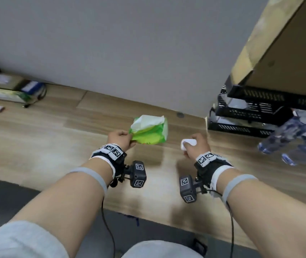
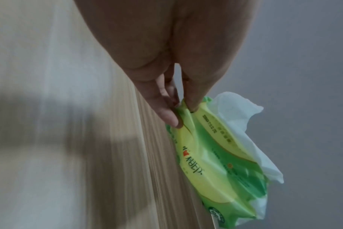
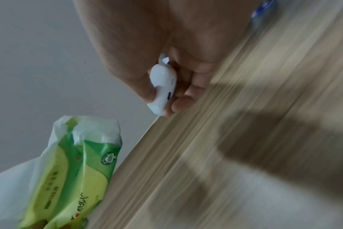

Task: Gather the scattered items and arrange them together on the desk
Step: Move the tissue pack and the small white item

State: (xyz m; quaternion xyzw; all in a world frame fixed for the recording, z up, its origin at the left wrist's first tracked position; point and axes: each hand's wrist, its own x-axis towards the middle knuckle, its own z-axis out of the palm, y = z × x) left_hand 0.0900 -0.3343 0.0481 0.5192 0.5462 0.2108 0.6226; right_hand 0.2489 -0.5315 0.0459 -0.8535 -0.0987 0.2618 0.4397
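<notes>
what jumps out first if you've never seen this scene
The bright green tissue pack, pinched at one end by the left hand above the wooden desk, white tissue spilling from its top. Beside it, the right hand grips a small white case; black trays are stacked at the right.

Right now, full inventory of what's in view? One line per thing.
tissue pack: 1, green and yellow, white tissue sticking out, held above the desk by one end
small case: 1, white, rounded, in the right hand
desk: 1, light wood, against a grey wall
stacked trays: black, perforated, far right of desk; count unclear
plastic bottles: clear with blue, blurred, right edge; count unclear
boxes and clutter: far left of desk, too blurred to identify
cardboard box: 1, brown, on top of the trays
left hand: pinches the tissue pack's end
right hand: grips the small case
wrist cameras: 2, black, strapped under each wrist
</notes>
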